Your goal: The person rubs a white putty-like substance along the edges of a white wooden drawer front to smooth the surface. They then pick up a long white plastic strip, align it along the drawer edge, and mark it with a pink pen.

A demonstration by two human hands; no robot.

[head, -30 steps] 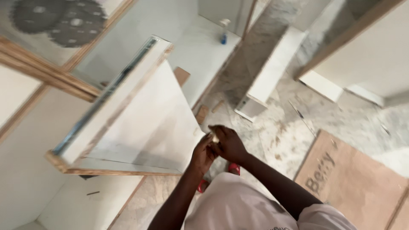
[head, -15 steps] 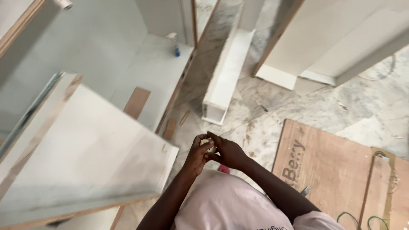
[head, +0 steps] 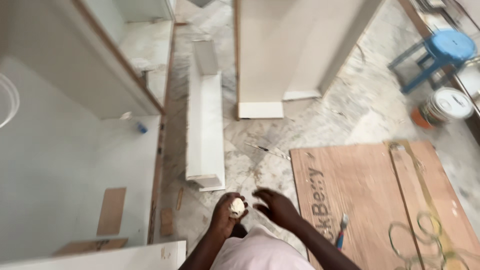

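Note:
My left hand is closed around a small cream-white lump that looks like putty, held in front of my chest. My right hand hovers just to the right of it, fingers spread and blurred, holding nothing. Both hands are above a marble floor. White painted cabinet panels lie to my left. A long white board box lies on the floor ahead of my hands.
A brown plywood sheet lies on the floor at the right, with a blue-handled tool and looped cord on it. A white cabinet stands ahead. A blue stool and a white bucket are at far right.
My view has swung right, from the white panel to the floor and plywood. My hands were pressed together on the lump; now the right hand has come off it and the left keeps it.

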